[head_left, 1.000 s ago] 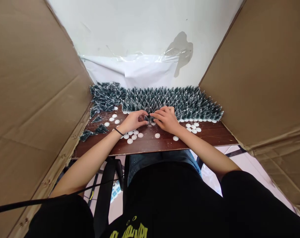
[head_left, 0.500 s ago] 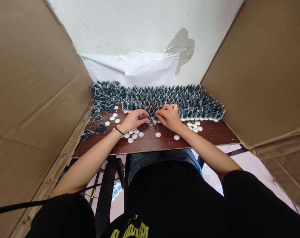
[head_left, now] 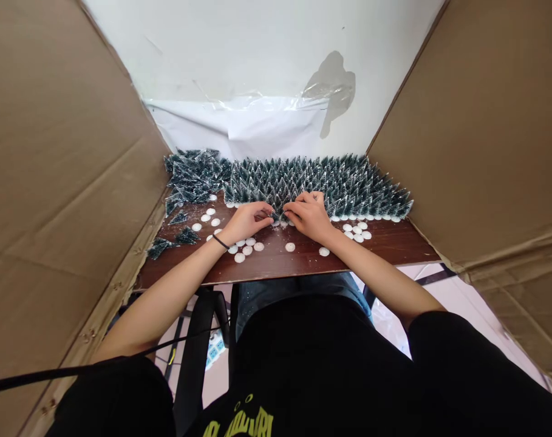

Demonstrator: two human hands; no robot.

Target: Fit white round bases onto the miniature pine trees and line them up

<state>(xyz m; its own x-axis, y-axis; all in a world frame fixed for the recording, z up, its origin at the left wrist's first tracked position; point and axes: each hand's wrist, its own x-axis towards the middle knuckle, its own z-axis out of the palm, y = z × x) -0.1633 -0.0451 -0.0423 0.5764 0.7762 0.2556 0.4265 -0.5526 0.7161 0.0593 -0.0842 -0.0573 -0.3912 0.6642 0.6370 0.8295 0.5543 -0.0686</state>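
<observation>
My left hand (head_left: 247,222) is curled at the front edge of a dense block of miniature snowy pine trees (head_left: 298,177), its thumb and fingertips close together. What lies between them is too small to make out. Facing it, my right hand (head_left: 310,213) pinches at a miniature pine tree (head_left: 279,209) in the front row, between the two hands. White round bases show under the front trees. Loose white discs (head_left: 247,250) lie on the dark wooden table below my left wrist, and one disc (head_left: 290,247) sits below the gap between the hands.
A heap of loose miniature trees (head_left: 196,175) lies at the back left, with a few single ones (head_left: 187,235) nearer. More white discs (head_left: 358,230) lie to the right. Brown sheeting (head_left: 485,133) walls both sides, and a white wall (head_left: 257,48) stands behind. A black cable (head_left: 52,373) crosses my left arm.
My right hand has shifted very slightly left along the front row. My left hand stays nearly in place, and the trees and discs look the same.
</observation>
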